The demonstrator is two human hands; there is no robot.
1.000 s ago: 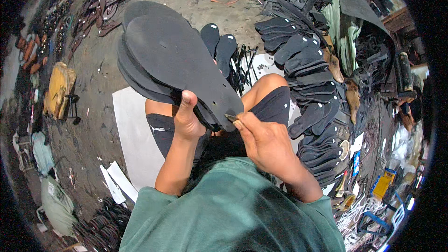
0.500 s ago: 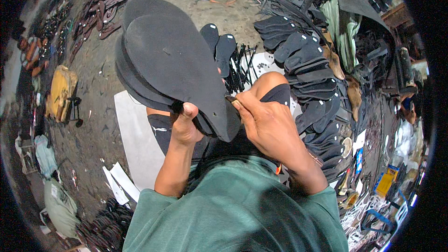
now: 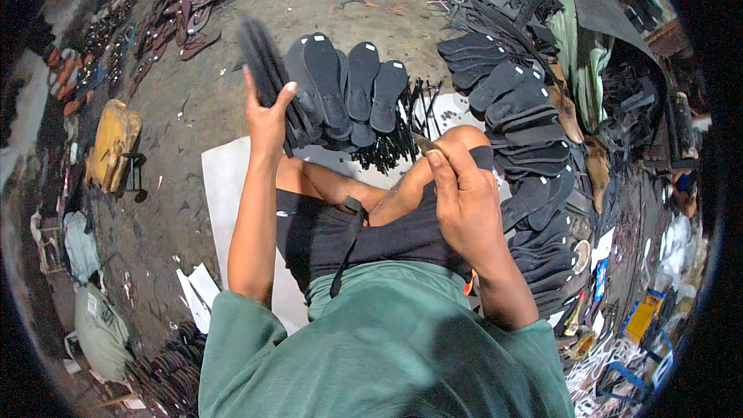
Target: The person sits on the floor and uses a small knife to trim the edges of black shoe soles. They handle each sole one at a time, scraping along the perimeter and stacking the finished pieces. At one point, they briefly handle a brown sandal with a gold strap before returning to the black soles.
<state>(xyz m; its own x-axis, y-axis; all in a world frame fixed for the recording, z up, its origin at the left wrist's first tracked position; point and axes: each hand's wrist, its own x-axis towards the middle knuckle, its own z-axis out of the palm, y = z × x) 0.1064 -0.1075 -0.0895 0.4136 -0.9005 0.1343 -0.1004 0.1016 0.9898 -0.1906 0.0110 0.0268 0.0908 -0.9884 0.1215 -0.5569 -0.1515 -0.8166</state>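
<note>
My left hand (image 3: 267, 124) is wrapped round a stack of black sandal soles (image 3: 267, 62), held edge-on and blurred by motion. My right hand (image 3: 468, 201) pinches a small flat, dark tool (image 3: 424, 144) like a short blade between thumb and forefinger, above my right knee. Just right of the held stack, black soles with white labels (image 3: 321, 81) stand in overlapping rows. Beside and in front of them lies a bunch of thin black strips (image 3: 387, 149). A black strap (image 3: 348, 244) rests on my lap.
Piled black soles (image 3: 530, 135) curve along my right side. Rubber offcuts (image 3: 511, 15) lie beyond them at the far right. White sheets (image 3: 224, 186) cover the floor beneath me. A yellow wooden block (image 3: 112, 147) stands left; brown sandals (image 3: 186, 19) lie far left.
My left hand has swung the soles away and to the left, turning them from flat to edge-on. My right hand, still pinching the tool, has come away from them.
</note>
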